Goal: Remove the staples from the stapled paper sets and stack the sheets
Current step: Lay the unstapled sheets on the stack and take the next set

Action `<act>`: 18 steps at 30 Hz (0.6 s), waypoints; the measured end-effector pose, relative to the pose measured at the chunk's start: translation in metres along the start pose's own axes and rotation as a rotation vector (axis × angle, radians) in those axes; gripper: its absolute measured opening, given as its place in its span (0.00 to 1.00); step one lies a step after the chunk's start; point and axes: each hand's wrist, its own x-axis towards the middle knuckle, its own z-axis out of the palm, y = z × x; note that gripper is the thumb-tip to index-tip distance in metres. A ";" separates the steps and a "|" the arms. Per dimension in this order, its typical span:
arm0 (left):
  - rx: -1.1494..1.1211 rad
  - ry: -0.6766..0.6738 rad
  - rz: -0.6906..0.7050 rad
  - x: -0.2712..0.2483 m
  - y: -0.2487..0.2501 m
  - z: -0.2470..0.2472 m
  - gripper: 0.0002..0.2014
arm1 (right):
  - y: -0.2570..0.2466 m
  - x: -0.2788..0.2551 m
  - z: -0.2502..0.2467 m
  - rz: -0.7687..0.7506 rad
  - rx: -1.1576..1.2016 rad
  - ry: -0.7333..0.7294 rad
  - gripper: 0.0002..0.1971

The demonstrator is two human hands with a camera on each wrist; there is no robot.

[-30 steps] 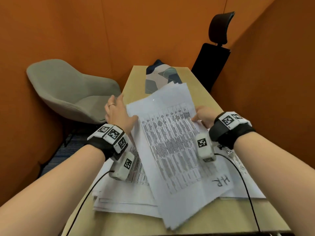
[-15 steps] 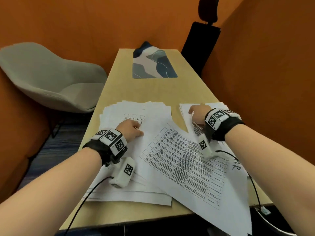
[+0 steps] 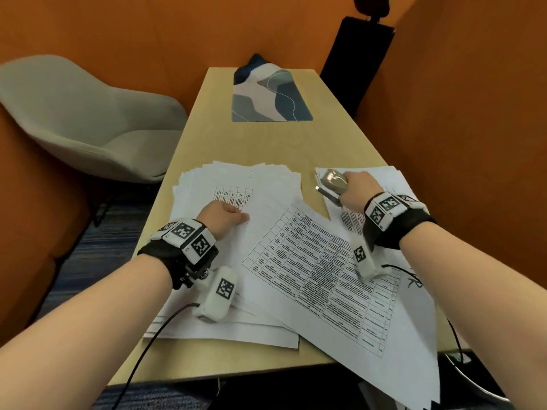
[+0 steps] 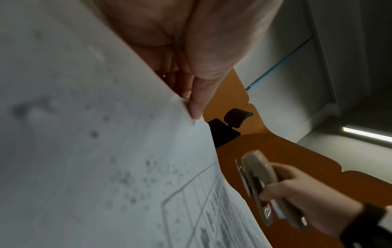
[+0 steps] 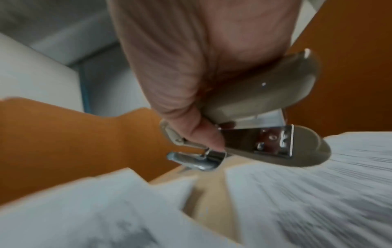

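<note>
Right wrist view was motion-blurred; print was unreadable. The set (image 3: 319,270) lay diagonally on the worktop (image 3: 266,143), overhanging its near edge. Left hand (image 3: 220,216) pinched its far corner over the stack (image 3: 207,324); right hand (image 3: 353,192) gripped the stapler (image 3: 331,182), pointing left.
</note>
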 end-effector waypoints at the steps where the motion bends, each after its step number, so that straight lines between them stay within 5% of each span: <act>1: 0.008 0.004 -0.005 -0.001 -0.001 0.000 0.09 | -0.011 -0.004 -0.002 -0.066 0.054 0.003 0.19; 6: -0.038 0.014 -0.004 -0.006 -0.003 -0.002 0.07 | -0.064 -0.040 0.009 -0.279 0.164 -0.232 0.25; 11: -0.178 -0.010 0.012 -0.012 -0.007 -0.006 0.06 | -0.081 -0.051 0.044 -0.299 0.004 -0.149 0.25; 18: -0.257 -0.007 0.050 -0.019 -0.009 -0.005 0.06 | -0.085 -0.061 0.049 -0.294 0.193 -0.179 0.23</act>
